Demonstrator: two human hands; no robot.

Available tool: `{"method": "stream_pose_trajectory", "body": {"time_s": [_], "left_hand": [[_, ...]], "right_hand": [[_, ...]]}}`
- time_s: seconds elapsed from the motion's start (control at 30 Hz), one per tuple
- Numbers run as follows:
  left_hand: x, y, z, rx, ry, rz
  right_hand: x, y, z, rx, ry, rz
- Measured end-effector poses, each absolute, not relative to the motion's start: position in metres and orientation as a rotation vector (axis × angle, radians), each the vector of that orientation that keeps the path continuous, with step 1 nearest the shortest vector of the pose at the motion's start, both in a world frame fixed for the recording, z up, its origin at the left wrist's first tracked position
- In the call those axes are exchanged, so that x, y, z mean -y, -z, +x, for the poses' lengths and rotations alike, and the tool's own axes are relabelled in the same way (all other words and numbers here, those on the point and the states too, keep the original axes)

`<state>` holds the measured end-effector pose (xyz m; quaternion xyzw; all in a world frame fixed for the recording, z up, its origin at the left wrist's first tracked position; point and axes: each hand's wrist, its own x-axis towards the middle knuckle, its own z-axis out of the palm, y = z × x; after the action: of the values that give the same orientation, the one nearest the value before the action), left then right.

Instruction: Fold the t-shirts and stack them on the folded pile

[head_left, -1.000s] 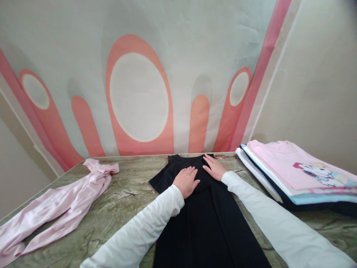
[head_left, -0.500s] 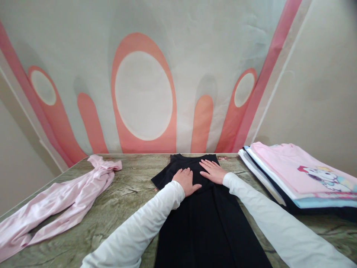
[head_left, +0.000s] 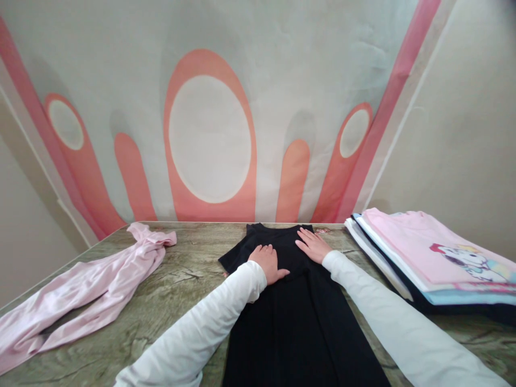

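Note:
A black short-sleeved garment (head_left: 294, 328), long like a dress, lies spread on the wood-patterned table with its neckline at the far edge. My left hand (head_left: 268, 264) rests flat on its upper chest, left of the middle, with the thumb stretched to the right. Close to the right shoulder, my right hand (head_left: 314, 245) also lies flat on the black cloth, fingers extended. Neither hand grips the fabric. A lengthwise crease runs down the garment below my right hand. The lower end passes out of view at the bottom.
On the left of the table (head_left: 193, 290) lies a crumpled pink garment (head_left: 97, 285) with long legs or sleeves. A stack of folded clothes (head_left: 435, 252), topped by a pink shirt with a cartoon dog, stands at the right. A wall with a printed backdrop (head_left: 209, 134) rises behind the table.
My right hand has slid slightly to the right across the black cloth, widening the gap between my hands. My left hand has stayed nearly in place.

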<state>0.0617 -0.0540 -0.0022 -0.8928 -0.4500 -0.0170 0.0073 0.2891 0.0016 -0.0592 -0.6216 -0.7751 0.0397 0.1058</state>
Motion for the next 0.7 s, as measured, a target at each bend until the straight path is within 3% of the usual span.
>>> {"method": "stream_pose_trajectory", "body": {"time_s": [0.27,0.47,0.7], "left_hand": [[0.037,-0.018,0.048,1.370,0.026,-2.999],[-0.005,-0.044,-0.003,1.680,0.288,-2.832],[-0.028,-0.025,-0.054,2.103,-0.024,-2.647]], "right_hand": [[-0.002,0.058,0.290,2.259,-0.093,-1.849],[0.007,0.043,0.280,2.289,0.006,-1.690],[0.031,0.028,0.241,2.595,-0.266,-1.378]]}}
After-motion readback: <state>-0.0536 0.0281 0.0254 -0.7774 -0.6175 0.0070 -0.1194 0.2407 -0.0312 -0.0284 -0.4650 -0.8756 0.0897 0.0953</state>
